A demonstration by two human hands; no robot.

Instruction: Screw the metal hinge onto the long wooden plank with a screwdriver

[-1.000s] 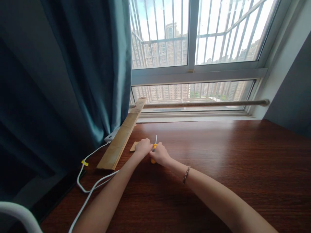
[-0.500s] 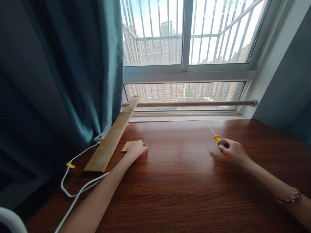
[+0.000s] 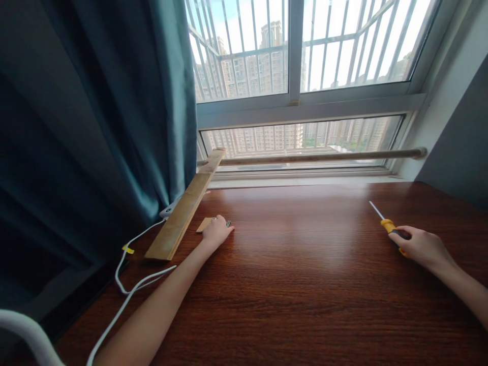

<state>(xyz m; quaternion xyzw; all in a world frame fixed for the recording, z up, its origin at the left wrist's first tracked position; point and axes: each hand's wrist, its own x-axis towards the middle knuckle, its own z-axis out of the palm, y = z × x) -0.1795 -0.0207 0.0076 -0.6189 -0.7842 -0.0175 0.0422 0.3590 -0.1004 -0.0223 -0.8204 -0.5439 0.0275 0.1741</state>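
Note:
On the right, my right hand (image 3: 429, 248) is wrapped round the yellow and black handle of a screwdriver (image 3: 389, 225), whose thin shaft points up and to the left over the table. My left hand (image 3: 217, 231) rests low on the tabletop at left of centre, with its fingers bent and drawn together. Small shiny metal pieces (image 3: 228, 223) poke out by its fingertips; they are too small to name. Just left of this hand lies a flat little wooden piece (image 3: 204, 225), partly hidden by the hand.
A long wooden plank (image 3: 183, 213) leans from the brown table (image 3: 290, 284) onto a rail (image 3: 324, 157) before the window. White cables (image 3: 127, 300) and a power strip (image 3: 168, 209) lie beside it. A blue curtain (image 3: 168, 101) hangs at the left.
My right hand has moved to the right with the screwdriver. My left hand stays by the wooden piece, and more of the metal pieces shows. The view has shifted and tilted slightly.

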